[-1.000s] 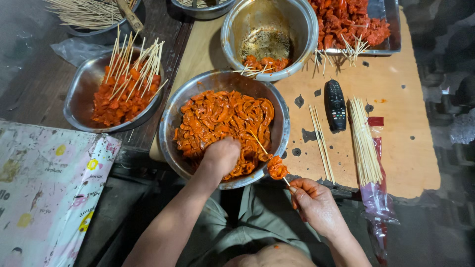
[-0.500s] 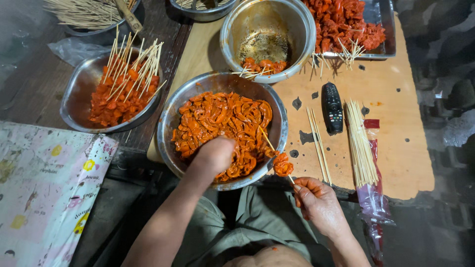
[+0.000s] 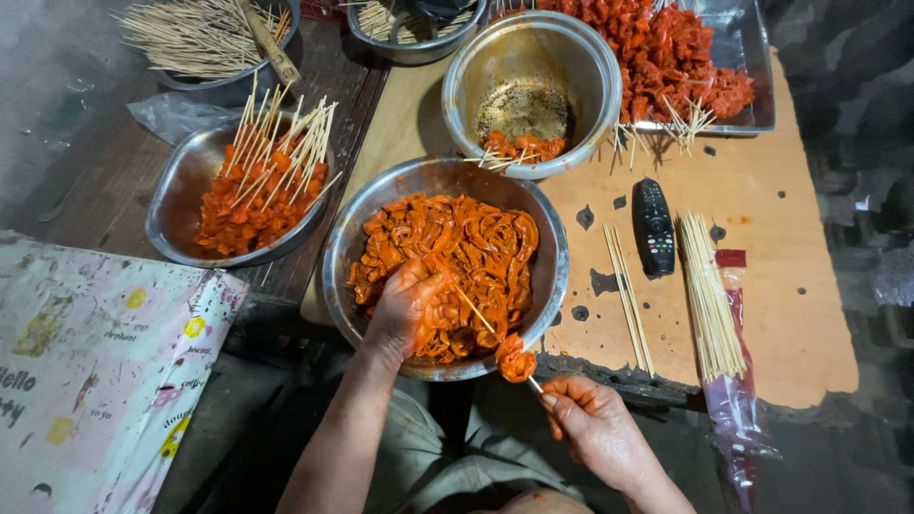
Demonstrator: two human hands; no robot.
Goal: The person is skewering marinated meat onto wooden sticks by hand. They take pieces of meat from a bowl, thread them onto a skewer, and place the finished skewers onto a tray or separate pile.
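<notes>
A large steel bowl (image 3: pixel 552 286) of orange marinated meat strips (image 3: pixel 466 247) stands at the near edge of a wooden board. My left hand (image 3: pixel 411 309) is down in the bowl, fingers closed on a strip of meat at the skewer's tip. My right hand (image 3: pixel 590 419) grips the lower end of a thin wooden skewer (image 3: pixel 473 311) that slants up into the bowl. A folded piece of meat (image 3: pixel 516 362) sits threaded on the skewer over the bowl's rim.
A steel dish (image 3: pixel 171 205) of finished skewers lies to the left, a near-empty steel bowl (image 3: pixel 590 57) behind, a tray of red meat (image 3: pixel 738 57) at the back right. Loose skewers (image 3: pixel 709 295), a black remote (image 3: pixel 653 227) and a patterned cloth (image 3: pixel 86 362) surround the work.
The view has shifted slightly. My left hand has stayed in the bowl and now pinches meat at the skewer's tip; the right hand has kept hold of the skewer.
</notes>
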